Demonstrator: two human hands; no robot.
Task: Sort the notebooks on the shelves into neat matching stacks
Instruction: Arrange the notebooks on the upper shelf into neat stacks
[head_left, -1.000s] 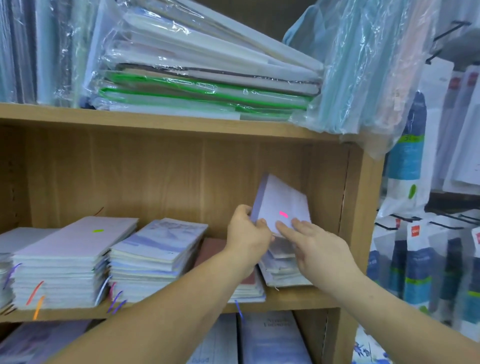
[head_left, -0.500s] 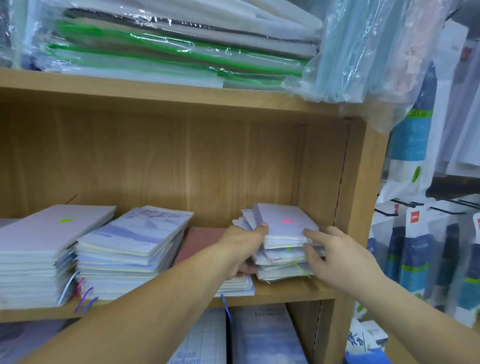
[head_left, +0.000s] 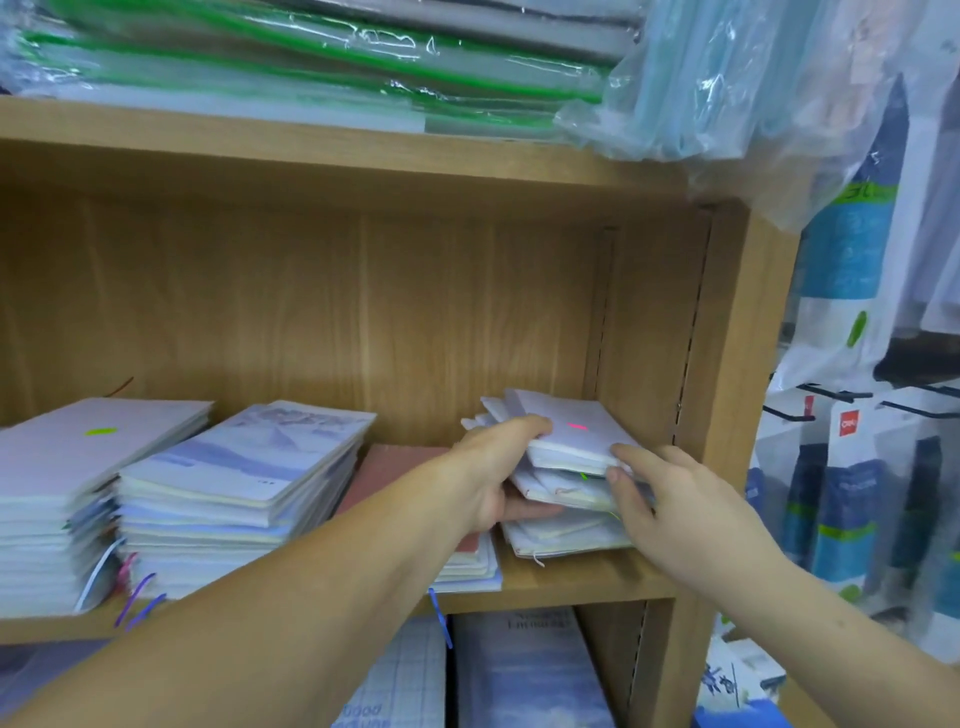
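Shelf (head_left: 571, 584): wooden board closed on the right by the side panel (head_left: 727, 364). Four groups of notebooks lie on it, so the sorting looks well along but not finished.
Lower shelf (head_left: 519, 670): under the board, left of the side panel's foot. It holds larger notebooks, and I cannot tell whether they are in order.
Lavender stack (head_left: 93, 452): farthest from the side panel. It is tall with fairly square edges and a green mark on top, and reads as done.
Blue-patterned stack (head_left: 249, 467): next toward the side panel. The covers match and it is roughly squared, so it reads as done, though ribbon markers hang out in front.
Reddish stack (head_left: 395, 467): low and nearer the side panel, partly hidden by the left forearm. I cannot tell whether its lower books match.
Loose pile (head_left: 566, 535): just beside the side panel. Small pale notebooks are fanned at different angles with corners jutting; squaring this up is what is left.
Top notebook (head_left: 571, 431): lavender with a pink mark, lying tilted on that pile near the side panel.
Left hand (head_left: 493, 467): on the pile's side away from the side panel. The thumb is on top and the fingers (head_left: 530, 512) are curled beneath, clamped on the upper notebooks.
Right hand (head_left: 670, 499): between the pile and the side panel. Its fingers are fairly straight and press the pile's near edge, gripping nothing.
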